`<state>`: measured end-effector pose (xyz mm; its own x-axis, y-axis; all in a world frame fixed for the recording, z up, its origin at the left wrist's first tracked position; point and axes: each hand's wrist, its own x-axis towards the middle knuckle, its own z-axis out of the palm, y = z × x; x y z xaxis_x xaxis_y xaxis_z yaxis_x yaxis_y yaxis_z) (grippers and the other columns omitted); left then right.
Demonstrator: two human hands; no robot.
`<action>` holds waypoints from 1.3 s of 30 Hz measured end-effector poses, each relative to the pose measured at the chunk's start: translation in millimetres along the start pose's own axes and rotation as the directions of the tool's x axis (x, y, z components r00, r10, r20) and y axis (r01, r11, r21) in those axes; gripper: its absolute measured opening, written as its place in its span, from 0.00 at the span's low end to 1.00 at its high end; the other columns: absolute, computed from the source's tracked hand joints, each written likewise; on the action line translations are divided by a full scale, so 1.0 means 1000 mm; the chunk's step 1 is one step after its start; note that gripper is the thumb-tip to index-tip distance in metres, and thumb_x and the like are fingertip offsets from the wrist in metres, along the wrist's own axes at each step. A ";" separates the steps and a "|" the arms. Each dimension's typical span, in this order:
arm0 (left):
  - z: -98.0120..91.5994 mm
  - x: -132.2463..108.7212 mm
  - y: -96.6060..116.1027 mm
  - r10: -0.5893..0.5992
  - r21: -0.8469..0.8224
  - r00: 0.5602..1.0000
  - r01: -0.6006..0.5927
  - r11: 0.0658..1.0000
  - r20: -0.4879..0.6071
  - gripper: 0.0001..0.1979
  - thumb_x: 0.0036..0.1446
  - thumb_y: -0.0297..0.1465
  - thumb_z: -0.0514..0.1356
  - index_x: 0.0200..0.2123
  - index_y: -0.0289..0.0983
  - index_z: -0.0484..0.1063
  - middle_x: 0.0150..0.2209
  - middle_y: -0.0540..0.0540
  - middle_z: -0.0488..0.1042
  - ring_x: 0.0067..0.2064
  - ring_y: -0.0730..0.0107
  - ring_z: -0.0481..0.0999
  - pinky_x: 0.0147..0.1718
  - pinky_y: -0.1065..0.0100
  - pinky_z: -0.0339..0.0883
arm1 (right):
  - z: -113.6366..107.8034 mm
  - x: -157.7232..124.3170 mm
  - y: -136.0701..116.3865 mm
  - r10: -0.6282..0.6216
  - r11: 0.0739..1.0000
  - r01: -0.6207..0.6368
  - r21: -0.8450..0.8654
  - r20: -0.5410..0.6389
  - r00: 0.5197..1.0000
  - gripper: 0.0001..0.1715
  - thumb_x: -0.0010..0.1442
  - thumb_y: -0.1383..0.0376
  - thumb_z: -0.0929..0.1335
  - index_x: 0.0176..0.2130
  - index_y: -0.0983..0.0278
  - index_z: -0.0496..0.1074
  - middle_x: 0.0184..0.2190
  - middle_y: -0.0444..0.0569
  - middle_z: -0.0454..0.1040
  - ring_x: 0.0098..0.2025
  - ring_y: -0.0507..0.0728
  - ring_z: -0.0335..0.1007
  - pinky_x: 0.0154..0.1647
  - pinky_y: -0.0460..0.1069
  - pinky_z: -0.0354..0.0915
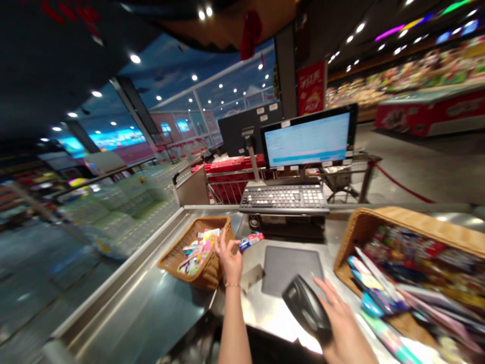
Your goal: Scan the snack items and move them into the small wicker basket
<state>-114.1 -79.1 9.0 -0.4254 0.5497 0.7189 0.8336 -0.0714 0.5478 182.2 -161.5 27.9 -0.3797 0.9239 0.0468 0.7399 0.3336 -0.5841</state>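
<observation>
My left hand (229, 257) is over the right edge of the left wicker basket (206, 222). Its thumb and finger pinch one end of a small blue, red and white packet (250, 241), which points right towards the keyboard; the packet's kind cannot be made out. Several small colourful packaged items (199, 250) lie in that basket. In my right hand (343, 323) is a black handheld barcode scanner (306, 306), its head tilted up and left. The scanner hangs over the lower right of a flat grey pad (291, 265) on the metal counter.
Beyond the pad stand a keyboard (284, 198) and a lit monitor (308, 139). At right, a larger wicker basket (352, 237) holds many packaged goods, blurred. The counter's raised metal edge (121, 273) runs along the left. A shopping cart (227, 187) stands behind.
</observation>
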 end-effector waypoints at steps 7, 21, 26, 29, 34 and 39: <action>-0.004 0.004 -0.005 0.006 0.000 1.000 -0.006 1.000 -0.011 0.11 0.51 0.20 0.57 0.31 0.41 0.75 0.63 0.44 0.65 0.72 0.50 0.46 0.68 0.39 0.44 | 0.000 0.001 0.002 -0.010 0.999 0.012 -0.032 0.040 0.999 0.41 0.52 0.73 0.61 0.65 0.69 0.61 0.72 0.62 0.52 0.74 0.70 0.40 0.68 0.73 0.55; -0.015 0.011 -0.022 -0.004 0.069 0.997 0.010 0.998 -0.080 0.11 0.48 0.19 0.58 0.30 0.42 0.75 0.62 0.47 0.66 0.71 0.52 0.48 0.68 0.42 0.46 | 0.011 0.001 0.010 -0.039 0.997 0.039 -0.064 0.009 0.999 0.44 0.49 0.73 0.62 0.65 0.64 0.62 0.72 0.59 0.53 0.74 0.69 0.41 0.69 0.71 0.54; -0.019 0.012 -0.025 -0.017 0.078 0.996 0.023 0.997 -0.084 0.10 0.49 0.20 0.58 0.29 0.41 0.74 0.63 0.46 0.66 0.71 0.52 0.49 0.68 0.42 0.44 | 0.012 0.002 0.010 -0.044 0.996 0.046 -0.072 0.029 0.999 0.43 0.49 0.73 0.62 0.65 0.67 0.62 0.72 0.61 0.52 0.74 0.71 0.41 0.69 0.72 0.54; -0.022 0.012 -0.028 -0.031 0.081 0.996 0.038 0.996 -0.084 0.10 0.50 0.20 0.58 0.30 0.41 0.74 0.63 0.46 0.66 0.71 0.52 0.48 0.68 0.41 0.43 | 0.012 0.002 0.009 -0.045 0.996 0.047 -0.075 0.032 0.998 0.43 0.49 0.73 0.62 0.64 0.67 0.63 0.72 0.62 0.52 0.73 0.71 0.42 0.69 0.72 0.54; -0.027 0.014 -0.034 -0.039 0.073 0.993 0.048 0.996 -0.115 0.10 0.51 0.21 0.57 0.30 0.40 0.76 0.62 0.42 0.66 0.71 0.51 0.47 0.68 0.42 0.44 | 0.013 0.001 0.004 -0.058 0.996 0.058 -0.073 0.000 0.998 0.40 0.50 0.72 0.62 0.63 0.64 0.65 0.71 0.60 0.54 0.73 0.69 0.43 0.69 0.70 0.54; -0.032 0.017 -0.044 -0.026 0.093 0.988 0.040 0.995 -0.150 0.08 0.52 0.22 0.58 0.30 0.40 0.76 0.61 0.41 0.67 0.71 0.50 0.48 0.67 0.43 0.46 | 0.013 0.002 0.002 -0.061 0.996 0.061 -0.064 -0.008 0.998 0.41 0.49 0.73 0.62 0.62 0.64 0.66 0.71 0.60 0.55 0.73 0.70 0.44 0.69 0.71 0.54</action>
<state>-169.6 -92.8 10.5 -0.4948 0.4207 0.7604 0.8450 0.0286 0.5340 175.6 -161.4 16.4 -0.4198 0.9032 0.0892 0.7493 0.4003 -0.5275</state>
